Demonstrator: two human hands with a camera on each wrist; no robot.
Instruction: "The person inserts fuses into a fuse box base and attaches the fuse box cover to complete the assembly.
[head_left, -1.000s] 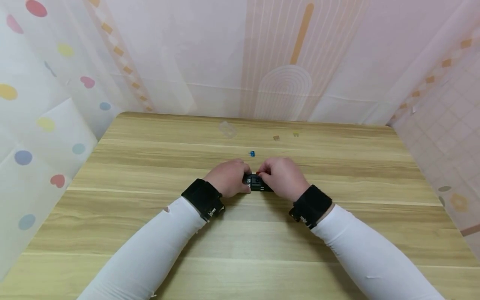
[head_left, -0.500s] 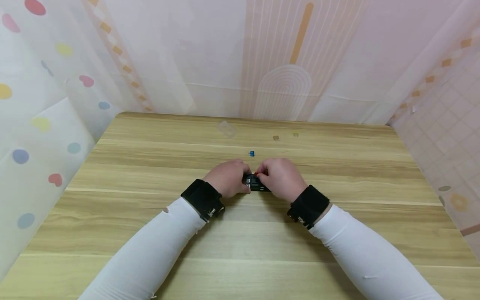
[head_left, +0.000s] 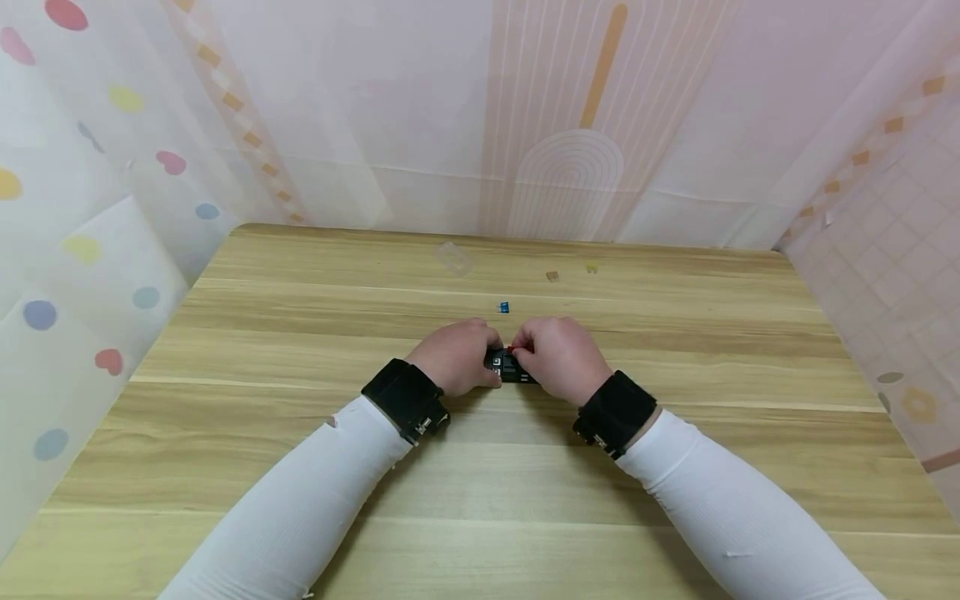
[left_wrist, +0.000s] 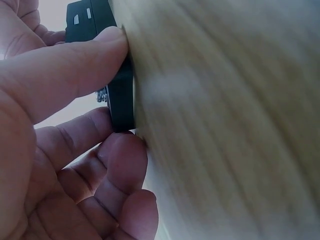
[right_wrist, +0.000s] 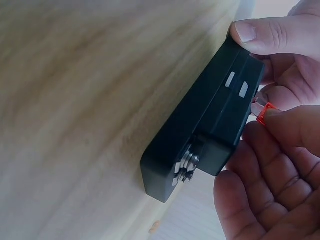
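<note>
1. Nearest to the camera are two arms in white sleeves [head_left: 300,500], each with a black wrist strap [head_left: 407,398], reaching forward over the wooden table [head_left: 480,467].
2. The left hand [head_left: 456,357] has its fingers curled; it holds the left end of the black box [head_left: 512,367], with the thumb on one edge and the other fingers [left_wrist: 120,165] below it, as the left wrist view shows.
3. The right hand [head_left: 558,357] is curled too; between the fingertips it pinches a small red piece [right_wrist: 266,111] just at the top face of the black box, near its left end. The thumb of the other hand [right_wrist: 277,36] presses on the far corner of the box.
4. The black box lies flat on the table, in the middle, between the two hands. Its long axis runs left to right in the head view. In the right wrist view a metal screw terminal [right_wrist: 187,164] stands at the near end, and two small pale marks [right_wrist: 236,84] are on the side; they are too small to read. I can read no brand or writing on it.
5. Behind the hands, a small blue piece [head_left: 504,307] lies on the table, near but not touching them.
6. Farther back, well apart, are a brownish piece [head_left: 552,276], a yellowish piece [head_left: 592,268] and a clear piece [head_left: 454,257].
7. Behind the table hangs a pale curtain [head_left: 360,108] with coloured dots and stripes.
</note>
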